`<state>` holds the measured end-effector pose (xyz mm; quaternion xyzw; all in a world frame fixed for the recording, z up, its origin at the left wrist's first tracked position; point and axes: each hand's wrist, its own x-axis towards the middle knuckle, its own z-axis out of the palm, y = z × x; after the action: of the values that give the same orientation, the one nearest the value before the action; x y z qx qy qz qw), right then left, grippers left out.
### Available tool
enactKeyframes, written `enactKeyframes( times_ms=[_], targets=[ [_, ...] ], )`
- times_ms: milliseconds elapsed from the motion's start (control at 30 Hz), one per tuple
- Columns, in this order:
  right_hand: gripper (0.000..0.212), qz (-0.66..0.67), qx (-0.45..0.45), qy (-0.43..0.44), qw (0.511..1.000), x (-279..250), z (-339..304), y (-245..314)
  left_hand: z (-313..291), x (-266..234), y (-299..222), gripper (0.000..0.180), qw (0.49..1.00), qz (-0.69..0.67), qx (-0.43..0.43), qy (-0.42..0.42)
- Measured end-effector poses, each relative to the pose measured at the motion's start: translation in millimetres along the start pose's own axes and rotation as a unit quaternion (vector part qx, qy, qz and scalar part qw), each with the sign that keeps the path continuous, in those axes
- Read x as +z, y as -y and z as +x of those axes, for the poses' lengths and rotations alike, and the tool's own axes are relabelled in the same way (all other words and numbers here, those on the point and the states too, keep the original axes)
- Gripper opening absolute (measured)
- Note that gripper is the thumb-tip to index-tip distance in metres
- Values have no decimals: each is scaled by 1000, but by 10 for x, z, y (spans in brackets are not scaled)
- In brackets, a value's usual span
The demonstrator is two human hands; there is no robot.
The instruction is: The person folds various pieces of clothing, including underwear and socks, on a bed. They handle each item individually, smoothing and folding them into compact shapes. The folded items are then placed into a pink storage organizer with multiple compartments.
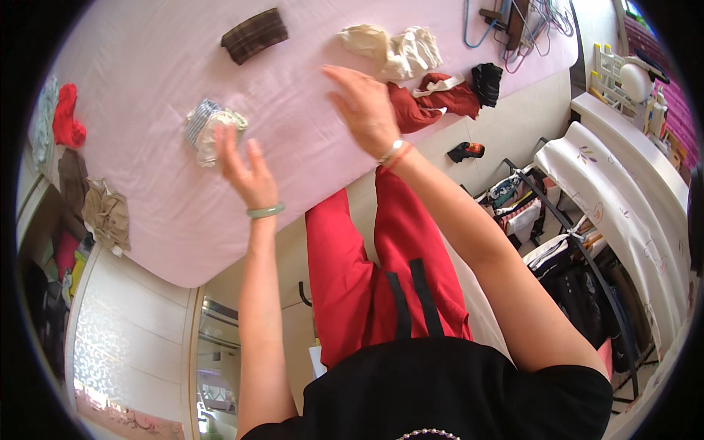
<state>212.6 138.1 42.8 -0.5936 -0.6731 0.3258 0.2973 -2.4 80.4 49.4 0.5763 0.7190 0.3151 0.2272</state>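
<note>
My left hand point(246, 167) is open above the pink bed sheet point(301, 165), holding nothing. Its fingertips reach the near edge of a small bundle of pale and striped cloth point(213, 128); whether they touch it I cannot tell. My right hand point(364, 110) is also open and bare, its fingers stretched out and a little blurred. Beside it lies a dark red garment point(418, 106) with white strips. Cream garments point(392, 51) lie crumpled just beyond that hand. A dark brown plaid cloth, folded into a block point(254, 35), rests farther back on the bed.
Coat hangers point(517, 29) are heaped at the far right of the bed. A black bundle point(487, 83) sits by its edge. Red cloth point(67, 116) and brown garments point(106, 213) lie at the left edge. A hanging rack of clothes point(579, 257) stands at right, with a dark shoe-like item point(466, 152) on the floor.
</note>
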Motion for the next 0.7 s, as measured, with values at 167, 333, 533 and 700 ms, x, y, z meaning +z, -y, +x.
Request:
enactKeyframes(
  times_ms=[167,333,533,700],
  targets=[
    [19,-45,115,-138,983,-845,-552,-676,-441,1005,-744,19,885,-330,-302,129],
    [17,-43,180,-147,972,-1293,-875,-990,-600,1586,-1354,18,886,-318,-289,176],
    [21,-14,185,-152,971,-1353,-856,-1130,-116,1821,-1363,66,928,-238,-278,66],
    [30,36,203,-136,969,-1222,-707,-1099,270,2027,-1167,70,953,-157,-230,118]
  ],
)
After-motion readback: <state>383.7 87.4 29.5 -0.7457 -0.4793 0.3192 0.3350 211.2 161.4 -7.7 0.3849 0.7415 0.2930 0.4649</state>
